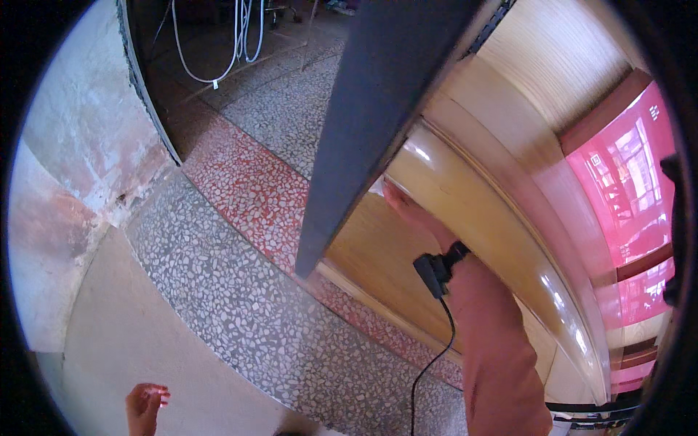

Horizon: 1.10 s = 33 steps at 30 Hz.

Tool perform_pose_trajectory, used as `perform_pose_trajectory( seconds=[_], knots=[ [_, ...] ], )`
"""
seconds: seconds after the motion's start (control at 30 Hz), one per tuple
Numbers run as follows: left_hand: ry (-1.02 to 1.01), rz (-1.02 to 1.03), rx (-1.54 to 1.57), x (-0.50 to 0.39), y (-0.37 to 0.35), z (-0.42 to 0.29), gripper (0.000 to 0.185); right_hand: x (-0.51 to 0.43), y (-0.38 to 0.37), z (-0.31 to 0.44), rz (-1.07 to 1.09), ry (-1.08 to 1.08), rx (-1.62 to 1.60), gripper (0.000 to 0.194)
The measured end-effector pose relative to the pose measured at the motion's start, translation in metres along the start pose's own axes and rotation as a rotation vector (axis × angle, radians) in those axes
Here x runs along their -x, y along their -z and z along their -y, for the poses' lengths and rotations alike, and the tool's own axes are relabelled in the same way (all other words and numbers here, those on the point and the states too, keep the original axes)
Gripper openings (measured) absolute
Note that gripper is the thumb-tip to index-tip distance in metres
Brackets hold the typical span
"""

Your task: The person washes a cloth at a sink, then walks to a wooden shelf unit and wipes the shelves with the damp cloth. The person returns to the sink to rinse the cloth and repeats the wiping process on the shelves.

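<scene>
My right hand reaches in beneath the rounded, glossy edge of a wooden furniture piece, close to a dark grey upright panel. A small whitish thing shows at its fingertips; whether the hand grips it is unclear. Behind the hand stands a brown wooden panel. A black device with a strap sits on my right wrist, and a black cable hangs from it. At the lower left my left hand hangs over the plain floor, loosely curled, with nothing visible in it.
Speckled grey terrazzo and a red terrazzo strip cross the floor. A stained wall rises on the left. White looped cables hang in the dark opening beyond. Glossy pink panels line the furniture at right.
</scene>
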State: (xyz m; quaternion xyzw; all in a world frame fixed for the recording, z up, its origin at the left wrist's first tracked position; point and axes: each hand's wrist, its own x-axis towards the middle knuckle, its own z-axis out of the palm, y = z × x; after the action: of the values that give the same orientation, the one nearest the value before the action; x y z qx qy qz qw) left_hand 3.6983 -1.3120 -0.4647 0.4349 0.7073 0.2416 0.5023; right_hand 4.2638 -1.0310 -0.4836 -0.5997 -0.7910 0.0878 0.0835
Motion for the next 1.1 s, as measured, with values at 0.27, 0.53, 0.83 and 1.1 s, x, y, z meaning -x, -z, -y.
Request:
perform_pose_trajectory(
  seconds=[0.27, 0.53, 0.83, 1.1],
  knots=[
    [-0.059, -0.034, 0.042, 0.018, 0.016, -0.012, 0.03, 0.046, -0.007, 0.003, 0.084, -0.035, -0.074, 0.053],
    [-0.077, 0.153, -0.076, 0.035, -0.022, -0.032, 0.031, 0.243, 0.018, -0.055, 0.069, -0.203, -0.147, 0.054],
    [-0.116, 0.293, -0.147, 0.036, -0.057, -0.047, 0.032, 0.504, 0.056, -0.16, -0.013, -0.698, -0.042, 0.055],
    [-0.1, 0.302, -0.129, 0.016, -0.03, -0.025, 0.037, 0.519, 0.06, -0.174, 0.038, -0.943, 0.066, 0.056]
  ],
)
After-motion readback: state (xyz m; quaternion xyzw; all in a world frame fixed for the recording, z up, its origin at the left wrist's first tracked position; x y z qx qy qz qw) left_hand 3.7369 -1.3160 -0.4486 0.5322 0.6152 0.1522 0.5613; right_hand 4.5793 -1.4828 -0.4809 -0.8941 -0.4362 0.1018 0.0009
